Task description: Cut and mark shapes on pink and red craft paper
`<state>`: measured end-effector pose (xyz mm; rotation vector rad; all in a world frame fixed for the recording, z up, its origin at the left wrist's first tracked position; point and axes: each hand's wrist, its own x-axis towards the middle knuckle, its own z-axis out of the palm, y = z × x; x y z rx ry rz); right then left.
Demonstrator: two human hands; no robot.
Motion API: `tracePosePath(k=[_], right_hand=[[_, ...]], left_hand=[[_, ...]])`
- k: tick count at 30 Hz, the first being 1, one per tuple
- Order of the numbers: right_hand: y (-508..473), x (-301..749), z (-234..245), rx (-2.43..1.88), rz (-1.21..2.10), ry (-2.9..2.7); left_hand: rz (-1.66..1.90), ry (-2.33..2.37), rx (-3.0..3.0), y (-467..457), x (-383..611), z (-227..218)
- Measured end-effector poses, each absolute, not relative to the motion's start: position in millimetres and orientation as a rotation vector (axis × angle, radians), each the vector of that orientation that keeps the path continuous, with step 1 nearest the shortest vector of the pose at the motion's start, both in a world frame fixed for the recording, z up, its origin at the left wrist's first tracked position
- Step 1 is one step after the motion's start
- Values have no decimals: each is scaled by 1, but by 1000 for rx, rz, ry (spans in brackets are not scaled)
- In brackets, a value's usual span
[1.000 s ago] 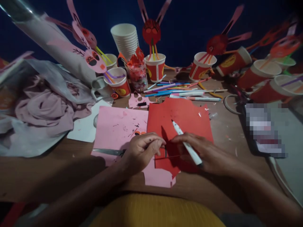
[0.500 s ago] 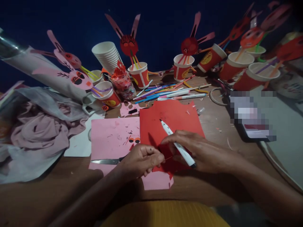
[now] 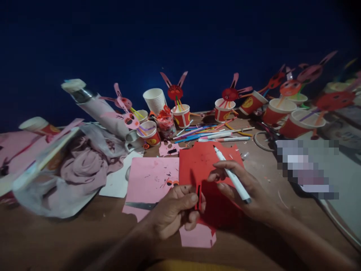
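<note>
The left hand (image 3: 176,207) pinches a thin red paper strip (image 3: 199,195), with a long black mark on it, above the flat red paper sheet (image 3: 194,158). The right hand (image 3: 251,188) grips a smooth, round white marker (image 3: 231,173), slanting up to its dark tip; its thumb and pointing finger stand apart. A pink paper sheet (image 3: 153,167) (sprinkled with tiny dark scraps) lies beside the red one, under a pointed metal blade (image 3: 141,205). Behind, a round red rabbit head (image 3: 175,92) stands over a paper cup (image 3: 182,117) on thin sticks.
</note>
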<state>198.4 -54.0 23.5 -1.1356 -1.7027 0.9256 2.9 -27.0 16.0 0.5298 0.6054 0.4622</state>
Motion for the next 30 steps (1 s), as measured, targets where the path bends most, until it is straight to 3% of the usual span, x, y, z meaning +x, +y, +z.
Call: tracePosePath(k=[9, 30], right_hand=[[-49, 171, 43, -1273, 1169, -1290], [-47, 151, 15, -1113, 1520, -940]], left_hand=[[552, 455, 385, -38, 9, 15], [456, 397, 273, -35, 10, -11]])
